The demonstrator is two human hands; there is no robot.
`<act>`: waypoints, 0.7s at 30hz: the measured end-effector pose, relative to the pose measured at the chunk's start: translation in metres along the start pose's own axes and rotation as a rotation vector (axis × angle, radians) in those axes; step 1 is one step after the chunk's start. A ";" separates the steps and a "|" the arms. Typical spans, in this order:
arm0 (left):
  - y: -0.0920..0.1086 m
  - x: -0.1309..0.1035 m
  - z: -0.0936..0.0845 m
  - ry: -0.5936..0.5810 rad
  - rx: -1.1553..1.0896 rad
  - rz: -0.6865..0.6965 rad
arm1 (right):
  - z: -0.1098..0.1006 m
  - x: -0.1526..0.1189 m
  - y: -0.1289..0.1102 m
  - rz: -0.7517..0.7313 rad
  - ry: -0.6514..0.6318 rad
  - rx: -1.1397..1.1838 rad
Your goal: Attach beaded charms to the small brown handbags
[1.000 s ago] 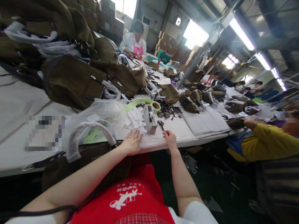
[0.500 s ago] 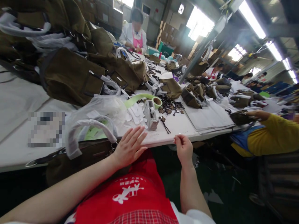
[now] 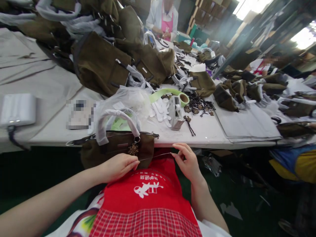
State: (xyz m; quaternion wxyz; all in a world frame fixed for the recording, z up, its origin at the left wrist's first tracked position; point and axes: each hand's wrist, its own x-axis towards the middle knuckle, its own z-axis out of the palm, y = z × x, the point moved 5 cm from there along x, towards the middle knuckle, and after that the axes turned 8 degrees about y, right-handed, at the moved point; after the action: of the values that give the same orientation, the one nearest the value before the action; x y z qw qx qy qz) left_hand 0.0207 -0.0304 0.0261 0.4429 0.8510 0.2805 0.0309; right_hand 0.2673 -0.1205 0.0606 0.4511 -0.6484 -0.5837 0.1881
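Observation:
A thin pale strand [image 3: 161, 155], perhaps thread or a narrow strip of tape, stretches between my two hands in front of the red apron. My left hand [image 3: 123, 167] is closed and pinches its left end. At the other end, the thumb and forefinger of my right hand [image 3: 186, 162] are pinched together. Just behind my left hand, an olive handbag [image 3: 98, 153] sits at the table's front edge, its handle [image 3: 116, 115] wrapped in white. A flower-shaped charm [image 3: 133, 149] hangs from the handle's ring.
On the white table [image 3: 207, 131] are a tape dispenser [image 3: 176, 115], a green tape roll [image 3: 184, 99], a loose charm with cords [image 3: 189, 125] and a pile of charms [image 3: 199, 105]. More olive bags [image 3: 101, 64] are heaped behind. A co-worker [image 3: 166, 23] stands across the table.
My left hand has gone from spread fingers to a pinch and moved down and left. The strand now shows taut between both hands. The view has shifted, revealing more of the handbag and its charm.

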 end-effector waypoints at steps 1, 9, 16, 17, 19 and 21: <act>-0.002 -0.003 0.003 -0.004 0.003 -0.023 | 0.011 0.001 -0.008 -0.034 -0.020 0.021; 0.000 0.000 0.003 0.149 -0.043 -0.013 | 0.112 0.003 -0.040 -0.184 -0.491 -0.138; -0.030 -0.005 -0.021 0.721 -0.115 -0.212 | 0.113 0.021 -0.026 -0.095 -0.385 -0.133; -0.036 -0.006 -0.021 0.795 -0.176 -0.254 | 0.114 0.024 -0.022 -0.071 -0.348 -0.097; -0.045 -0.006 -0.017 0.850 -0.300 -0.311 | 0.118 0.029 -0.012 0.004 -0.277 -0.019; -0.048 -0.002 -0.012 0.827 -0.362 -0.345 | 0.127 0.031 -0.002 0.085 -0.247 0.031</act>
State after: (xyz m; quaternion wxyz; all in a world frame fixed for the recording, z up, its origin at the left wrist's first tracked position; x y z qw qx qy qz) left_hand -0.0064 -0.0010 -0.0031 0.4340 0.6178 0.5601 0.3409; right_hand 0.1763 -0.0461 0.0044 0.3773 -0.6375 -0.6038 0.2944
